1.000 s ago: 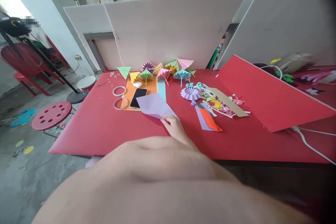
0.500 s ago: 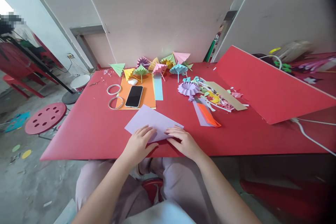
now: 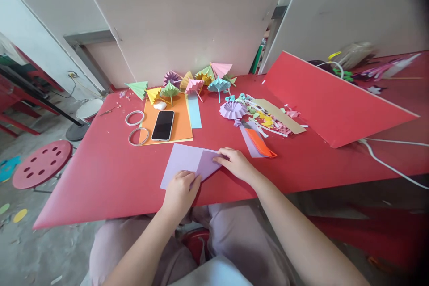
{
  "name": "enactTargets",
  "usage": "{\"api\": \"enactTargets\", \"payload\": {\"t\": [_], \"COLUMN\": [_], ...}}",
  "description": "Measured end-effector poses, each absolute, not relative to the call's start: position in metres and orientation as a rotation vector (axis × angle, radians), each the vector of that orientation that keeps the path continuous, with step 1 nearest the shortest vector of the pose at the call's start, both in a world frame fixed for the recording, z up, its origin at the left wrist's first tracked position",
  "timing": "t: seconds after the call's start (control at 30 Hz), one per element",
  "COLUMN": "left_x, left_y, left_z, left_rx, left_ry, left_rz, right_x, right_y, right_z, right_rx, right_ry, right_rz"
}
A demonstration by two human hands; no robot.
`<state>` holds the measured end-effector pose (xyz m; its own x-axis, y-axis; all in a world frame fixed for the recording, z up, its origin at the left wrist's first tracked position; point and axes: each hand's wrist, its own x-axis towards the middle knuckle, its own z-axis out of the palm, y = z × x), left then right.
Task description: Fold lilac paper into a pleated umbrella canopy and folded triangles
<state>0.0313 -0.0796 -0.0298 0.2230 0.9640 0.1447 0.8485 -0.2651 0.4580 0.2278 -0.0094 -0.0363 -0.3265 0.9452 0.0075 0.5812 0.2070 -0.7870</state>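
A sheet of light purple paper (image 3: 183,161) lies near the front edge of the red table, with a darker folded section on its right side. My left hand (image 3: 181,191) rests on the paper's near edge, fingers curled and closed on it. At the right corner, my right hand (image 3: 236,164) pinches the paper between thumb and fingers. Beyond it to the right sits an orange-handled cutter (image 3: 259,143) on a purple paper strip (image 3: 247,139). A pleated purple paper piece (image 3: 232,110) stands behind these.
Several folded paper umbrellas (image 3: 219,85) line the back. At left are a phone (image 3: 163,125) on orange paper (image 3: 183,118) and two tape rings (image 3: 135,118). Paper scraps (image 3: 266,120) and a cardboard strip (image 3: 279,115) lie right, before a tilted red board (image 3: 331,103).
The purple paper has turned, and its darker folded section now shows. My right hand has shifted to its right corner; my left hand's fingers have curled. The view has shifted too.
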Motion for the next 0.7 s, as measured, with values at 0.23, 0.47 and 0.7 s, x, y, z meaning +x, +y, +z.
{"api": "enactTargets", "payload": {"t": [0.23,0.47,0.7], "left_x": [0.024,0.006,0.018], "left_y": [-0.045,0.001,-0.007], "left_z": [-0.007,0.035,0.022], "left_rx": [1.981,1.910,2.048], "left_ry": [1.807,1.887,1.784], "left_rz": [0.316,0.046,0.229], "right_x": [0.210,0.191,0.195], "right_y": [0.044,0.073,0.065], "right_z": [-0.024,-0.016,-0.024], "right_rx": [-1.395,-1.389,-1.396], "right_ry": [-2.190,-2.419,-2.447], "right_rz": [1.025,1.062,0.932]}}
